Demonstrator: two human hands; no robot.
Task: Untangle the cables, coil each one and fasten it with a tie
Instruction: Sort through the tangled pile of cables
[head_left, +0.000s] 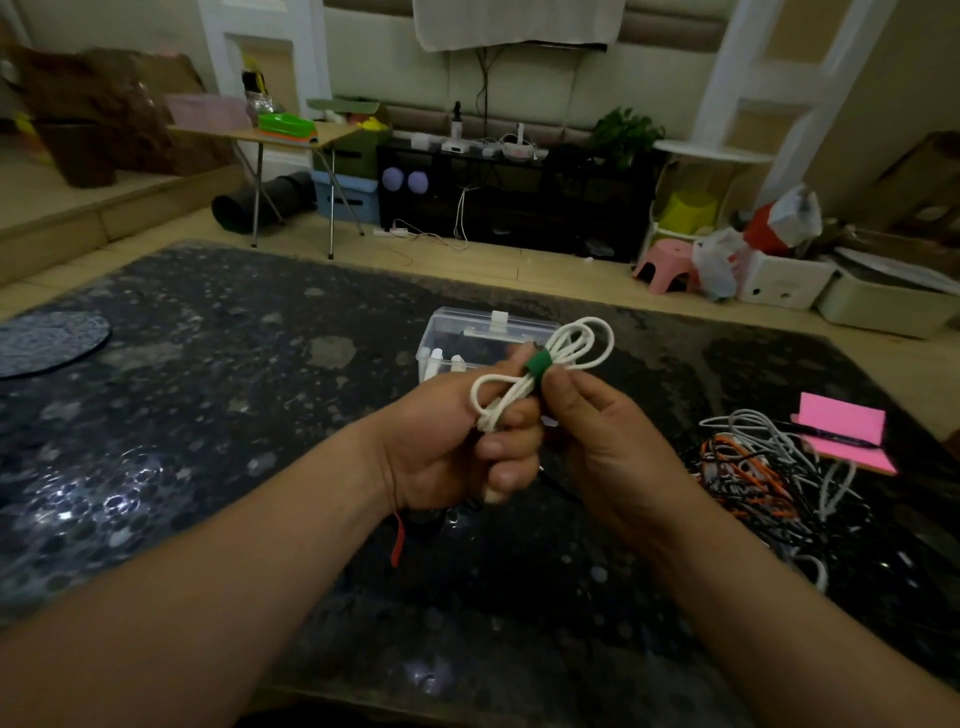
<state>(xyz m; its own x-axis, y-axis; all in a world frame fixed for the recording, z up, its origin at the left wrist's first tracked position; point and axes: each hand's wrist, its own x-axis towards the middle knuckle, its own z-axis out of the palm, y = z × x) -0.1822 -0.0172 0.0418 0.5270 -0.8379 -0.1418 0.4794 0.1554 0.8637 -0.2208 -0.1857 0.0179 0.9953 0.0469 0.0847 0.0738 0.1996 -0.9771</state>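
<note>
Near the centre of the frame, held above the dark table (208, 389), a white cable (571, 343) is folded into a small bundle of loops, and a green tie (537, 362) goes around its middle. The left hand (457, 447) grips the lower end of the bundle with curled fingers. The right hand (602, 431) pinches the bundle at the tie with thumb and fingertips.

I judge that the step in hand is the fastening of this cable, and it looks almost done. The next move probably calls for pressing the tie's end flat so it holds, then laying the bundle down.

Just behind the hands stands a clear plastic box (467, 332). At the right of the frame a tangle of orange, black and white cables (763, 467) lies on the table, not yet sorted, beside a pink notepad (841, 421).
</note>
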